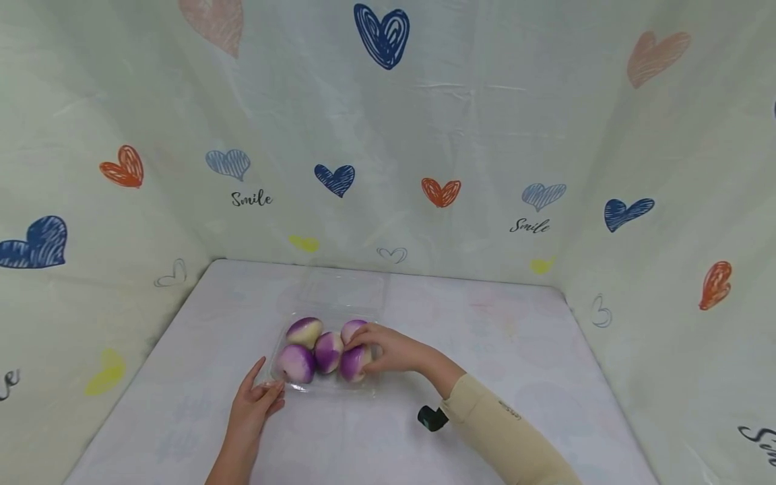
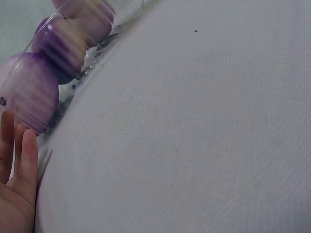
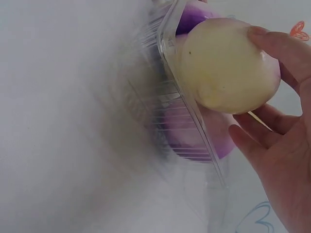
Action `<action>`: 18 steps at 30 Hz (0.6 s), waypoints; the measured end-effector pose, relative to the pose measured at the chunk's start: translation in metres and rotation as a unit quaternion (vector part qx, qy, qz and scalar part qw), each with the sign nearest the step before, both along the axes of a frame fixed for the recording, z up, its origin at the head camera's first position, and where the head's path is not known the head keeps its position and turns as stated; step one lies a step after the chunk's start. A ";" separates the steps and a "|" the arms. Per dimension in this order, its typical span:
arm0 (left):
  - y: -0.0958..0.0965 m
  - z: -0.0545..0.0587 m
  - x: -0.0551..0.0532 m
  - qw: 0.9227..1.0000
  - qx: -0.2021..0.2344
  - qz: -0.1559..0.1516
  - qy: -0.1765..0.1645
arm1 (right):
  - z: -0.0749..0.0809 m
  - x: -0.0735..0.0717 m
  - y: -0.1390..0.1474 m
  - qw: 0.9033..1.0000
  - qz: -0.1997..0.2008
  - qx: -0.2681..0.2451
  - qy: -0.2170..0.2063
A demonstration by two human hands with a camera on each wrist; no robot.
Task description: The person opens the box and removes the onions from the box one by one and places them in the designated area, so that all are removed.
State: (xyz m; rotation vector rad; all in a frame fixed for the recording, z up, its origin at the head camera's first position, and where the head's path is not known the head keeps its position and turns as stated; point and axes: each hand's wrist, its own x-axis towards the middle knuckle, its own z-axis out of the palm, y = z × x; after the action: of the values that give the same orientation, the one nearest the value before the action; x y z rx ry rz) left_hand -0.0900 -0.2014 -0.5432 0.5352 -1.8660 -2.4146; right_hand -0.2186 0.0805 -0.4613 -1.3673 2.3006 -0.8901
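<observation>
- Right-hand grip (image 1: 388,347) holds a round purple-and-cream turnip (image 1: 353,364), thumb and fingers spread to its width.
- That turnip sits at the near right end of a clear, ribbed plastic tray (image 1: 321,390), level with the rim; whether its base is clear of the floor, I cannot tell.
- Its skin looks smooth, so a loose or off-centre hold could let it roll free.
- Four similar turnips (image 1: 296,364) crowd alongside; a sideways knock could shift them.
- Left hand (image 1: 251,401), fingers extended, is at the near left corner; with so light a contact, a bump might slide the tray over the white desk (image 1: 485,391).
</observation>
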 end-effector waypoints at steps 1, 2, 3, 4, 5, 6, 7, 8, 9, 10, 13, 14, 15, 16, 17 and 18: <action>0.000 0.000 0.000 1.000 0.000 -0.001 0.000 | 0.000 0.000 0.001 1.000 -0.007 -0.007 -0.011; 0.000 0.000 0.000 1.000 -0.002 -0.002 -0.001 | -0.001 -0.001 0.002 1.000 -0.014 -0.014 -0.021; 0.000 0.000 0.000 1.000 -0.002 -0.002 0.000 | -0.001 -0.001 0.003 0.999 -0.020 -0.022 -0.032; 0.000 -0.001 0.000 1.000 -0.001 -0.002 -0.002 | -0.002 -0.002 0.004 0.998 -0.027 -0.027 -0.044; 0.000 0.000 0.000 1.000 0.000 -0.002 -0.002 | -0.002 -0.002 0.005 0.997 -0.035 -0.031 -0.055; 0.000 0.000 -0.001 1.000 -0.001 -0.001 -0.003 | -0.002 -0.002 0.006 0.996 -0.042 -0.037 -0.066; 0.000 0.000 -0.001 1.000 -0.001 0.000 -0.003 | -0.002 -0.003 0.007 0.995 -0.049 -0.043 -0.076; 0.000 0.000 -0.001 1.000 0.001 0.001 -0.004 | -0.001 -0.003 0.009 0.994 -0.053 -0.050 -0.084; 0.000 0.000 -0.001 1.000 0.004 0.003 -0.005 | -0.001 -0.003 0.010 0.992 -0.058 -0.057 -0.092; 0.001 0.000 -0.001 1.000 0.005 0.005 -0.006 | 0.000 -0.003 0.012 0.991 -0.062 -0.063 -0.097; 0.001 0.000 -0.001 1.000 0.010 0.006 -0.007 | 0.002 -0.003 0.017 0.990 -0.071 -0.074 -0.096; 0.001 0.000 -0.002 1.000 0.012 0.006 -0.008 | 0.002 -0.003 0.019 0.990 -0.075 -0.076 -0.093; 0.001 0.000 -0.002 1.000 0.011 0.006 -0.007 | 0.002 -0.004 0.021 0.990 -0.079 -0.076 -0.091; 0.001 -0.001 -0.002 1.000 0.011 0.005 -0.008 | 0.002 -0.004 0.023 0.990 -0.083 -0.076 -0.086; 0.001 -0.001 -0.002 1.000 0.010 0.005 -0.010 | 0.002 -0.005 0.025 0.990 -0.085 -0.076 -0.081; 0.000 -0.001 -0.002 1.000 0.011 0.006 -0.013 | 0.002 -0.005 0.027 0.991 -0.085 -0.076 -0.075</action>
State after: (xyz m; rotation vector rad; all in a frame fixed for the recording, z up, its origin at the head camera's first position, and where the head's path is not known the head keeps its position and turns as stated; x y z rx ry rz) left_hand -0.0918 -0.2011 -0.5444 0.5808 -1.8426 -2.4354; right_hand -0.2234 0.1076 -0.4595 -1.1281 2.2987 -1.2017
